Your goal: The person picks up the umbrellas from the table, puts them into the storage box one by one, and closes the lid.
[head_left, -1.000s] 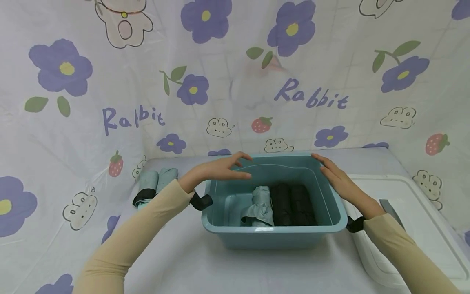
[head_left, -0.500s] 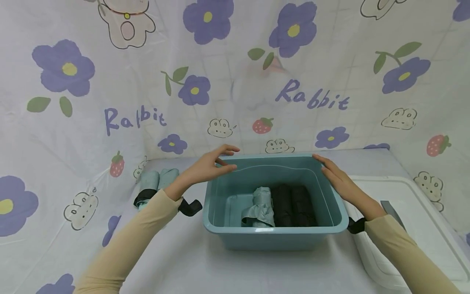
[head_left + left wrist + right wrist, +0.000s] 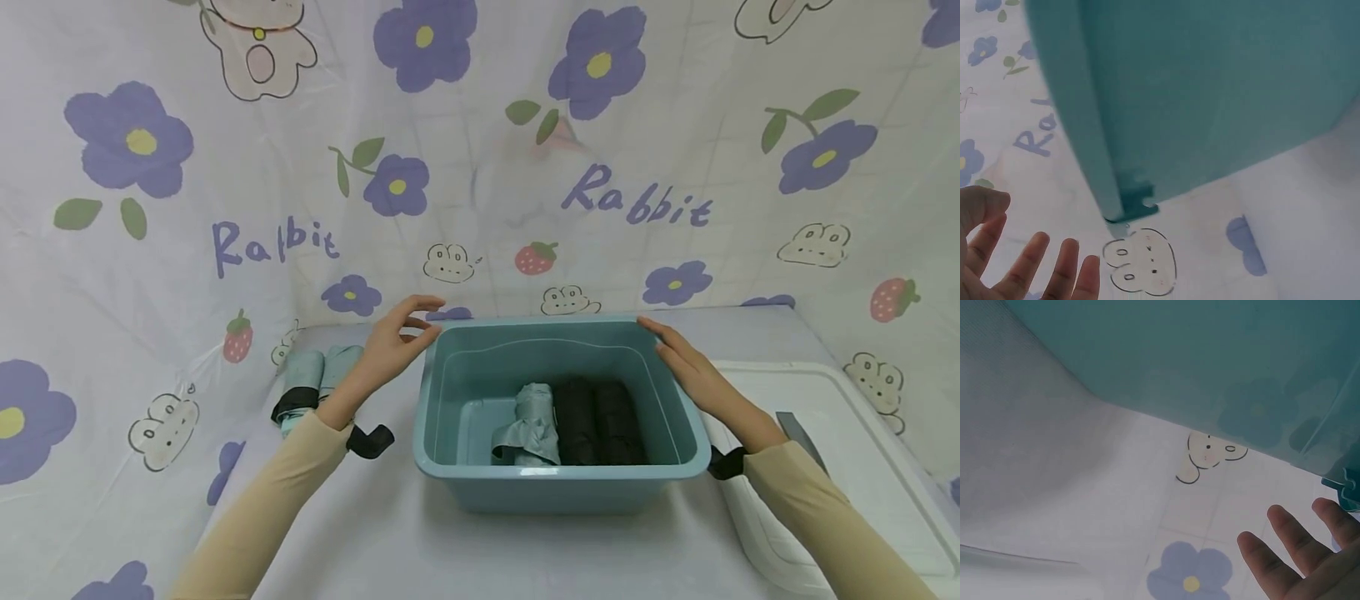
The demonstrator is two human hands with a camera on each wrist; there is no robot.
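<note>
Printed backdrop cloth (image 3: pixel 480 167), flowers and rabbits, running off the top and both sides of the head view. Pale worktop (image 3: pixel 360 542) below it, near edge out of frame. White lid (image 3: pixel 885 483) at right, cropped on its right side, partly covered by the right sleeve (image 3: pixel 832 517). Blue-green tub (image 3: pixel 555 496) upright mid-worktop, open-topped; its near rim hides part of the floor inside. Left sleeve (image 3: pixel 262 508) cropped at the bottom edge.

Left hand (image 3: pixel 393 346) just beside the tub's rear left corner, holding nothing: fingers loosely bent and spread, apart from the wall in the left wrist view. Right hand (image 3: pixel 701 379) along the right rim near the rear corner, fingers nearly straight, gripping nothing; contact hard to judge. Right wrist view shows three fingertips, thumb out of sight.

In the tub, right of middle: two black rolls (image 3: pixel 576 421) side by side, detail lost in shadow; a light blue roll (image 3: pixel 535 412) to their left, one flap loose. Outside, far left: two pale rolls (image 3: pixel 302 371), partly behind the left sleeve. Grey strip (image 3: pixel 802 442) over the lid, lower end hidden.
</note>
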